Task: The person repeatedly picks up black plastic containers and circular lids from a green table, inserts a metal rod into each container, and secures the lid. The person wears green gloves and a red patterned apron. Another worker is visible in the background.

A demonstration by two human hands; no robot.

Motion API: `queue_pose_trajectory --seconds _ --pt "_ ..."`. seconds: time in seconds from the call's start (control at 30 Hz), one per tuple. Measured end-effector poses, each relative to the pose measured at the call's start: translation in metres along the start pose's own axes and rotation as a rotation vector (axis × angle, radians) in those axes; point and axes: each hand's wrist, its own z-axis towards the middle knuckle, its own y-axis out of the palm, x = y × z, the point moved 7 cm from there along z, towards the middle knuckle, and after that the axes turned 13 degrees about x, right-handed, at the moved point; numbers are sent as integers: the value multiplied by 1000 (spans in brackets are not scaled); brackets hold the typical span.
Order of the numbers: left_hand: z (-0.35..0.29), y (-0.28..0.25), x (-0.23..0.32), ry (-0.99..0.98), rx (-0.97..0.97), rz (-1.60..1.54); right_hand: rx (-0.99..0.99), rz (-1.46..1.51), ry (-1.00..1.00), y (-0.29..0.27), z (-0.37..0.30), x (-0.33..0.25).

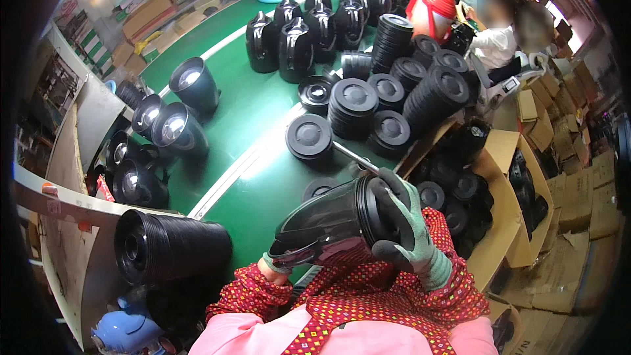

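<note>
- Nearest us, our right hand point(402, 223), in a grey and green glove, grips the base end of a black kettle body point(328, 223), fingers curled tight over its rim.
- Our left hand point(276, 264) supports the body's other end from below; we cannot tell how its fingers close.
- The body lies on its side above the green conveyor belt point(243, 115).
- To our left lies a sideways stack of black rings point(172, 246).
- Beyond, black round lids point(309, 136) sit in stacks, beside a cardboard box point(506, 177) of parts.
- Farthest, finished black kettles point(296, 49) stand together.
</note>
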Motion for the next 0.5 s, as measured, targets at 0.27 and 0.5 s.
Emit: queue_pose_trajectory --seconds 0.27,0.5 --pt "-34 52 58 746 188 771 279 303 298 -38 -45 14" --pt "-53 110 93 977 252 1210 25 549 660 -75 -89 53"
